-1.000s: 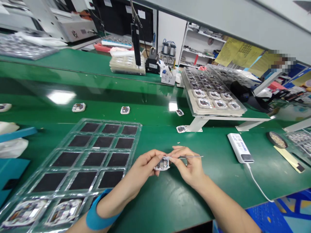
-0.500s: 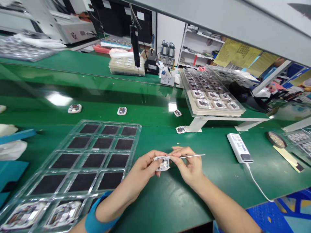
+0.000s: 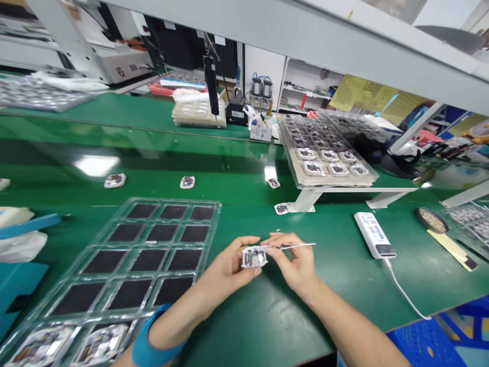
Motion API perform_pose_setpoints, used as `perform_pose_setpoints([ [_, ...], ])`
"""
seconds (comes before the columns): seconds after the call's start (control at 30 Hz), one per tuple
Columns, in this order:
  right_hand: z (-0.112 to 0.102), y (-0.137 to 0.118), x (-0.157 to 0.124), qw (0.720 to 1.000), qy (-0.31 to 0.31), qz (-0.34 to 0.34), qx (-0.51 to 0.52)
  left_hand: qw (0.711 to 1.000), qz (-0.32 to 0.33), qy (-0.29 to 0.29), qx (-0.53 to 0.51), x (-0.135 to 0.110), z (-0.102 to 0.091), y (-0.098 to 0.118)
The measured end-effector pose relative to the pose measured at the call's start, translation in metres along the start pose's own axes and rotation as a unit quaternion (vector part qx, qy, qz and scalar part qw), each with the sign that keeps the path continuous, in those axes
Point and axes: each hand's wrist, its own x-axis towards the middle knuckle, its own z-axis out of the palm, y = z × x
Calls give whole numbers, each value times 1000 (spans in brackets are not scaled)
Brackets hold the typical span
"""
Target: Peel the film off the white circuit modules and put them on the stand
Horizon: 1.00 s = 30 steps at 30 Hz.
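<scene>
The person's left hand (image 3: pixel 229 267) is grasping a small white-framed circuit module (image 3: pixel 253 257), pinching it between thumb and fingers and holding it just above the bench, close in front of the body. The right hand (image 3: pixel 296 262) is gripping a slender metal tool (image 3: pixel 298 245) in a light, pen-like pinch, with its thin shaft lying along the module's upper edge and the fingers almost meeting those of the left hand. The module looks light and stiff but delicate, so the white rim seems the safest place to hold it, away from the exposed components at its centre. Both forearms are angling inward from the lower corners of the view, and a blue band (image 3: pixel 153 336) is wrapping the left forearm. Beside the hands, a clear plastic tray (image 3: pixel 171 200) with black pads is lying on the green workbench (image 3: pixel 275 326), and further off, loose modules (image 3: pixel 187 182) are sitting on the bench. To the right, a white power bank (image 3: pixel 374 235) is trailing a white cable (image 3: pixel 405 293), while a stacked module tray (image 3: pixel 328 182) is resting on a white stand (image 3: pixel 309 200).
</scene>
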Motion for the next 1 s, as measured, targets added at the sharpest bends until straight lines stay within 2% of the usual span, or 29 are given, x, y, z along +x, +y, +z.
perform_pose_setpoints([
  [0.17,0,-4,-1,997,-5,-55,-53,999,28,-6,29,9,-3,-10],
  [0.3,1,-7,-3,993,-4,-98,-57,997,32,2,68,14,-4,-14],
  [0.53,0,-14,-3,989,4,-136,-52,985,46,-4,168,18,-8,-14],
  [0.63,1,-19,-4,987,-1,-157,-45,953,71,45,290,26,-14,-6],
  [0.73,3,-23,-6,985,-8,-168,-48,880,125,145,435,46,-23,10],
  [0.8,4,-23,-8,984,-15,-171,-50,848,139,182,478,64,-29,23],
  [0.9,5,-22,-9,985,-15,-166,-49,842,132,186,488,95,-34,40],
  [1.0,7,-19,-9,985,-8,-166,-53,843,135,163,495,129,-24,51],
])
